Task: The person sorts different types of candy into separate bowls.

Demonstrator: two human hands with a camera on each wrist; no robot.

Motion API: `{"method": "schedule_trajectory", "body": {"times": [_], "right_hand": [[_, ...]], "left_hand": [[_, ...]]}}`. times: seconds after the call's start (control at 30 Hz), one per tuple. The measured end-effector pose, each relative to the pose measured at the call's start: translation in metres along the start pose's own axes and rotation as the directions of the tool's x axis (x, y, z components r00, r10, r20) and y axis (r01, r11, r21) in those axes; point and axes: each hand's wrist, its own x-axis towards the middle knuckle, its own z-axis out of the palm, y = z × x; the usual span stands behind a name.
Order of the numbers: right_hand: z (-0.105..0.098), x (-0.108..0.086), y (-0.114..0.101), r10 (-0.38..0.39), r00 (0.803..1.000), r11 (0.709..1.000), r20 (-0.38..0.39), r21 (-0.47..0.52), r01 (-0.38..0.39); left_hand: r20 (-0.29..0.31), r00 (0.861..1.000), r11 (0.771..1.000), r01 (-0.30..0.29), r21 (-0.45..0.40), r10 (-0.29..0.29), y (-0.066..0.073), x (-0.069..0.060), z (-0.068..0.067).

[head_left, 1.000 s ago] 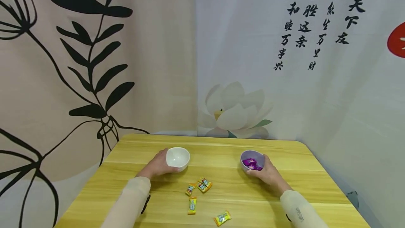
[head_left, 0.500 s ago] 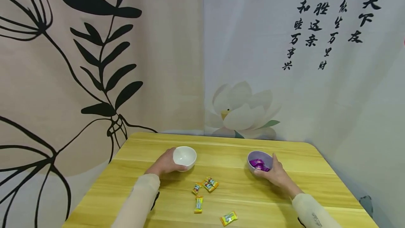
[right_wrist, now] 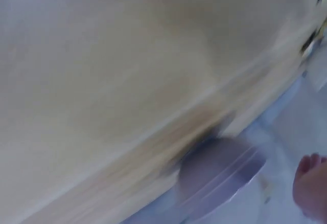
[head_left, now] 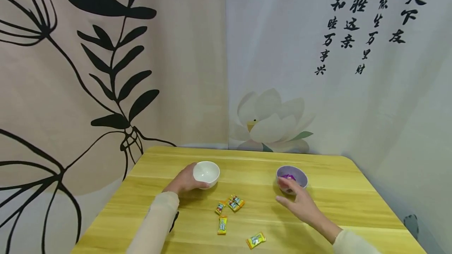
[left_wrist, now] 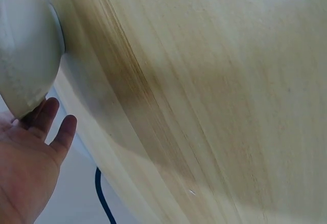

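My left hand (head_left: 185, 180) grips the side of a white bowl (head_left: 207, 173) standing on the table. Seen by the left wrist camera, the bowl's outer wall (left_wrist: 30, 50) is at the upper left, and two fingers lie free of it. To the right stands a purple bowl (head_left: 301, 175) with shiny purple wrapped candies (head_left: 289, 176) inside, partly hidden by my right hand (head_left: 304, 206). That hand is in front of the bowl, thumb and fingers spread, holding nothing. The right wrist view is blurred, but a gap shows between the hand (right_wrist: 312, 185) and the bowl (right_wrist: 219, 173).
Several yellow wrapped candies lie between and in front of the bowls: a cluster (head_left: 234, 203), one below it (head_left: 222, 225) and one nearer the front (head_left: 256, 240). The wooden table (head_left: 169, 160) ends at a printed cloth wall (head_left: 190, 89).
My right hand has let go of the purple bowl and drawn back toward me, fingers spreading. The left hand still holds the white bowl in place. The head view has shifted slightly.
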Motion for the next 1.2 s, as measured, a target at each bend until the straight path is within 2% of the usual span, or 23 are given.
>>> {"method": "schedule_trajectory", "body": {"times": [0.1, 0.2, 0.3, 0.4, 0.53, 0.77, 0.87, 1.0, 1.2], "right_hand": [[0.013, -0.007, -0.01, -0.064, 0.983, 0.996, 0.172, 0.078, 0.051], [0.023, -0.013, -0.01, -0.097, 0.941, 0.993, 0.325, 0.095, 0.07], [0.031, -0.019, -0.006, -0.108, 0.9, 0.994, 0.421, 0.071, 0.086], [0.037, -0.025, 0.0, -0.106, 0.876, 0.994, 0.47, 0.067, 0.085], [0.043, -0.031, 0.004, -0.123, 0.859, 0.992, 0.496, 0.076, 0.099], [0.048, -0.035, 0.003, -0.161, 0.847, 0.987, 0.506, 0.08, 0.14], [0.052, -0.034, 0.002, -0.216, 0.839, 0.974, 0.499, 0.048, 0.222], [0.058, -0.031, 0.002, -0.307, 0.824, 0.935, 0.477, -0.011, 0.355], [0.063, -0.027, 0.004, -0.378, 0.811, 0.9, 0.447, -0.029, 0.435]], "left_hand": [[0.004, 1.0, 1.0, 0.002, -0.003, -0.002, 0.001, 0.002, 0.0], [0.01, 1.0, 1.0, 0.009, 0.002, -0.009, 0.0, 0.003, 0.0], [0.01, 1.0, 1.0, 0.012, 0.015, -0.013, 0.0, 0.004, 0.001], [0.012, 1.0, 1.0, 0.011, 0.023, -0.011, 0.0, 0.005, 0.001], [0.017, 1.0, 1.0, 0.002, 0.003, -0.002, 0.001, 0.006, 0.001], [0.017, 1.0, 1.0, -0.009, -0.019, 0.009, 0.002, 0.005, 0.0], [0.013, 1.0, 1.0, 0.002, -0.012, -0.002, 0.002, 0.003, -0.001], [0.008, 1.0, 1.0, 0.008, -0.015, -0.008, 0.001, 0.001, -0.002], [0.007, 1.0, 1.0, 0.022, -0.009, -0.021, 0.0, 0.001, -0.003]]}}
